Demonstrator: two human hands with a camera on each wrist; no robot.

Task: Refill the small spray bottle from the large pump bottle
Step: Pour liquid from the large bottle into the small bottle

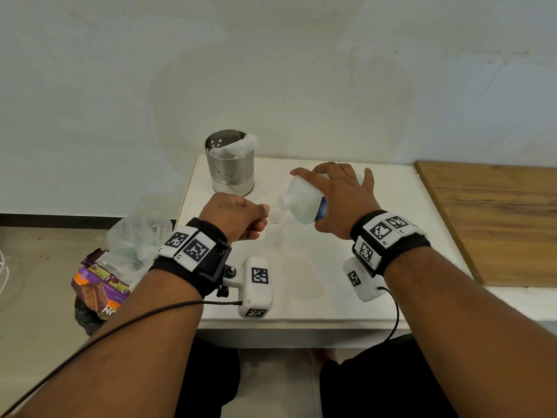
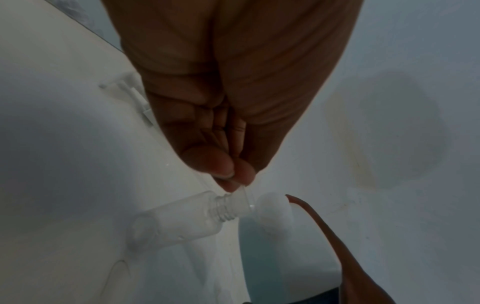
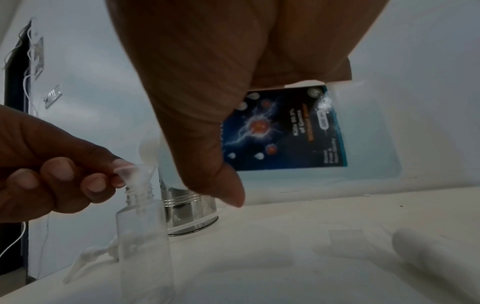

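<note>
The small clear spray bottle [image 3: 142, 236] stands uncapped on the white table [image 1: 376, 206], with a clear funnel [image 3: 137, 172] in its threaded neck. My left hand [image 1: 262, 215] pinches the funnel's rim between thumb and fingertips [image 2: 221, 166]. My right hand [image 1: 334, 194] grips the large bottle [image 1: 304, 200], which has a blue label [image 3: 285, 127] and no pump. It is tilted to the left, its white neck [image 2: 272, 207] just over the funnel [image 2: 241, 201]. The small bottle [image 2: 182, 218] looks almost empty. I cannot see any liquid flowing.
A perforated steel canister [image 1: 230, 164] with white tissue stands at the table's back left, close behind the bottles. The white pump head [image 3: 88, 255] lies on the table left of the small bottle. A white cylinder [image 3: 428, 257] lies to the right. A wooden board [image 1: 497, 221] adjoins the table's right side.
</note>
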